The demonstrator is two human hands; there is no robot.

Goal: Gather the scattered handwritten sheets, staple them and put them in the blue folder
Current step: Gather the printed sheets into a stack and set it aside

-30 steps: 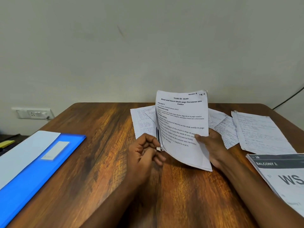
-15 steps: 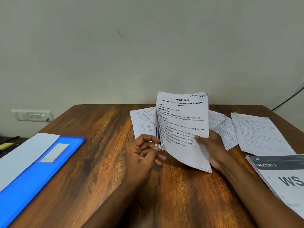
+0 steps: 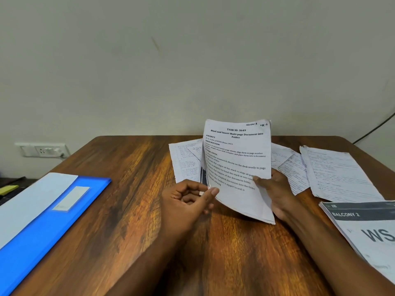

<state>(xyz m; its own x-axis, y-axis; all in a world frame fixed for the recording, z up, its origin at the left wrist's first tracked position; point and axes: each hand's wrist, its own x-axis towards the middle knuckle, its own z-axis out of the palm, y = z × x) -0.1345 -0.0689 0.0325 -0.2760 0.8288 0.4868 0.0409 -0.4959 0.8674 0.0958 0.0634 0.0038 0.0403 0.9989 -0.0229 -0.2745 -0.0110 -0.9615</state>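
A thin stack of printed sheets, headed "TASK ID: 3649", stands tilted upright above the middle of the wooden table. My right hand grips its right edge from behind. My left hand has curled fingers, and its thumb presses the stack's left edge. Handwritten sheets lie scattered behind: one at the left, some in the middle, a larger pile at the right. The blue folder lies shut at the left edge. A dark striped object peeks out behind the held stack.
A white sheet lies over the folder's far half. A printed booklet marked "BALCONY 2" sits at the right front. A wall socket and a yellow pad are off the table's left; a cable runs down the wall at right.
My left thumb has stretched out onto the left edge of the held stack. The stack and my right hand have barely moved.
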